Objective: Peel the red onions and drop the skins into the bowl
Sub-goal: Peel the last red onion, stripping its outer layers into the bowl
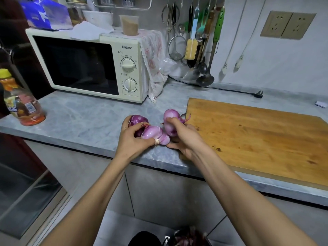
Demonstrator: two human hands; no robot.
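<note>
Over the grey counter, my left hand (132,139) holds a pale peeled red onion (154,134) with its root end toward me, and a darker purple onion (137,121) sits behind its fingers. My right hand (182,137) grips another pale purple onion (170,119), thumb over its front, with a curl of skin hanging off its right side. The two hands nearly touch. Down on the floor at the bottom edge stands a bowl (188,238) with purple onion skins in it, partly cut off by the frame.
A wooden cutting board (257,137) lies on the counter to the right. A cream microwave (88,66) stands at the back left, a juice bottle (19,100) at the far left. Utensils (200,41) hang on the wall, and a black power cord (230,90) runs along the counter's back.
</note>
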